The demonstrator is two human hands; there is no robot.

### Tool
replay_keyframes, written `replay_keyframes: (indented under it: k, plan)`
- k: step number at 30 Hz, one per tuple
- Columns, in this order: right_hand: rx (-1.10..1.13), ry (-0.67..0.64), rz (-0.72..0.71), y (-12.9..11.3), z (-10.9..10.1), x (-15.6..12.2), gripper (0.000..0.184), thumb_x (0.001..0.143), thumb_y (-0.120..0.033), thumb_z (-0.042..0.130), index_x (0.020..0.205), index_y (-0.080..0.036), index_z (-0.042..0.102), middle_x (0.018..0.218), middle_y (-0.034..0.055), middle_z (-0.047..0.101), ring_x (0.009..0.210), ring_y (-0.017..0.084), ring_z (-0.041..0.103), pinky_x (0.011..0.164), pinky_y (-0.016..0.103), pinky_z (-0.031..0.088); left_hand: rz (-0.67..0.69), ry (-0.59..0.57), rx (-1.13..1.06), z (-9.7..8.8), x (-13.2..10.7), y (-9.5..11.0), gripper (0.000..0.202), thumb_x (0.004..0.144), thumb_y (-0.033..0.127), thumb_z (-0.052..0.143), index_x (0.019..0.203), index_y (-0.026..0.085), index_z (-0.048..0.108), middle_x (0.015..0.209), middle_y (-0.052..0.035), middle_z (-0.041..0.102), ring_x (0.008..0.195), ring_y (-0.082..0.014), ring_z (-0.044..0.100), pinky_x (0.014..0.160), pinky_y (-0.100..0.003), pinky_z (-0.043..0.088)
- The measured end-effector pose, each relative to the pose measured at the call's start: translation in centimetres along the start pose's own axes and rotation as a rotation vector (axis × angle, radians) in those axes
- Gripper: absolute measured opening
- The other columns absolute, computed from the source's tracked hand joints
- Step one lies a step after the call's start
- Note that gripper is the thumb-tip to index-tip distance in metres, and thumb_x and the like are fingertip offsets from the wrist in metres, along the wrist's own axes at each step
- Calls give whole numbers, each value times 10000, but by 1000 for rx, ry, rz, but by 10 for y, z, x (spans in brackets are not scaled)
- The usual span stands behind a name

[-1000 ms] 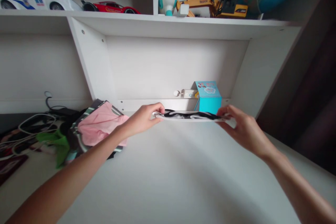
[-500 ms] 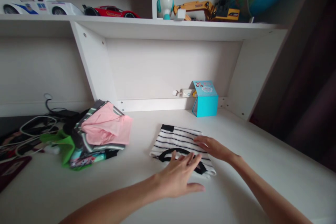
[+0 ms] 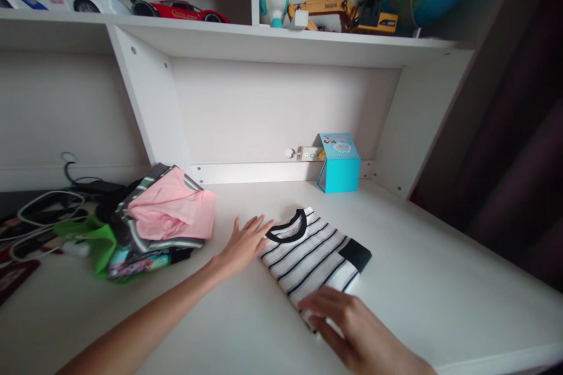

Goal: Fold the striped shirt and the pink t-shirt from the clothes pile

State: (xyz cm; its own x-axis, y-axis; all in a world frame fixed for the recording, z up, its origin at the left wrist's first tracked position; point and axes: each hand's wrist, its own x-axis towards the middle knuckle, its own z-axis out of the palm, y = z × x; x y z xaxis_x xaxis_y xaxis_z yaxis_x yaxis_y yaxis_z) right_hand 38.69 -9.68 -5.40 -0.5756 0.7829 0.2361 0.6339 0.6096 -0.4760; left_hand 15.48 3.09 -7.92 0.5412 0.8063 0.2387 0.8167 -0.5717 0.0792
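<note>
Lying on a smooth white desktop (image 3: 440, 299), a folded white fabric top with thin black stripes, a black round collar and a black patch (image 3: 303, 269) is occupying the space between a person's two bare hands. The left hand (image 3: 245, 246) is spreading its fingers beside the collar, the fingertips meeting its edge. The right hand (image 3: 352, 325), slightly blurred, is curving over the top's near edge, its thumb apart from its bent fingers; whether it is pinching the fabric, one cannot tell. To the left, a crumpled pink cloth (image 3: 169, 205) is topping a heap of garments, with a bright green cloth (image 3: 99, 243) poking out beside it and looped white cables (image 3: 46, 205) lying farther left. Behind the top, a turquoise cardboard desk calendar (image 3: 345, 173) is standing near the back panel. Overhead, a red toy sports car (image 3: 185, 10) and a yellow toy excavator (image 3: 329, 9) are sitting on a white shelf (image 3: 352, 39).
</note>
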Motion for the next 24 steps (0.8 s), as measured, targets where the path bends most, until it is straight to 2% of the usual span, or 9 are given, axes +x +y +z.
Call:
replay_keyframes:
  k: [1, 3, 5, 6, 10, 14, 18, 21, 24]
  plan:
    - [-51, 63, 49, 7, 0, 5, 315, 899, -259, 320, 1130, -250, 535, 1112, 57, 584, 991, 155, 553, 850, 270, 451, -20, 1, -25, 1, -3, -1, 436, 916, 308, 279, 1351, 276, 265, 1393, -112, 319, 1286, -243, 254, 985, -598, 164]
    - [-217, 136, 185, 30, 4, 16, 392, 889, -350, 352, 1245, -227, 462, 1322, 109, 422, 1211, 251, 380, 966, 418, 362, -38, -15, -70, 1, -12, -2, 449, 921, 361, 248, 1362, 274, 237, 1408, -103, 293, 1302, -232, 220, 990, -580, 189]
    - [-364, 93, 299, 52, 14, 23, 522, 853, -471, 392, 1325, -250, 367, 1417, 116, 264, 1291, 346, 190, 979, 559, 268, -53, -32, -95, 1, -22, -5, 456, 918, 380, 250, 1363, 280, 231, 1414, -92, 282, 1304, -229, 215, 995, -575, 188]
    - [-412, 58, 336, 60, 21, 25, 559, 841, -514, 388, 1343, -275, 327, 1429, 109, 230, 1293, 369, 151, 966, 594, 251, -66, -33, -103, 2, -26, -8, 455, 917, 377, 254, 1361, 282, 233, 1412, -88, 287, 1302, -228, 224, 998, -574, 185]
    - [-512, 29, 408, 61, 37, 24, 558, 860, -532, 319, 1363, -304, 241, 1433, 107, 205, 1288, 367, 158, 960, 595, 252, -152, 6, -134, 12, -38, -22, 424, 911, 321, 268, 1326, 241, 309, 1365, -94, 369, 1266, -222, 302, 1011, -553, 189]
    - [-441, 28, 519, 45, 35, 23, 623, 829, -614, 287, 1364, -299, 242, 1435, 129, 187, 1285, 387, 122, 957, 606, 236, -133, 56, -159, 20, -38, -27, 399, 904, 306, 283, 1288, 231, 360, 1325, -76, 425, 1242, -206, 344, 1033, -514, 189]
    - [-374, 69, 548, 39, 34, 28, 667, 788, -681, 280, 1358, -336, 250, 1447, 89, 167, 1288, 406, 44, 950, 649, 175, -107, 68, -149, 22, -37, -28, 390, 900, 322, 288, 1276, 260, 371, 1317, -45, 441, 1237, -196, 357, 1035, -484, 217]
    - [-376, 85, 561, 45, 32, 24, 676, 782, -696, 264, 1355, -338, 261, 1444, 69, 192, 1295, 398, 55, 957, 649, 151, -124, 105, -123, 25, -36, -32, 389, 889, 335, 305, 1256, 256, 407, 1290, -48, 473, 1214, -210, 392, 1021, -467, 261]
    - [-412, 111, 644, 68, 21, 4, 683, 769, -719, 242, 1348, -357, 271, 1443, 52, 206, 1294, 403, 76, 944, 655, 163, -132, 130, -109, 29, -34, -36, 388, 877, 356, 317, 1236, 266, 433, 1262, -37, 502, 1188, -216, 427, 1012, -462, 283]
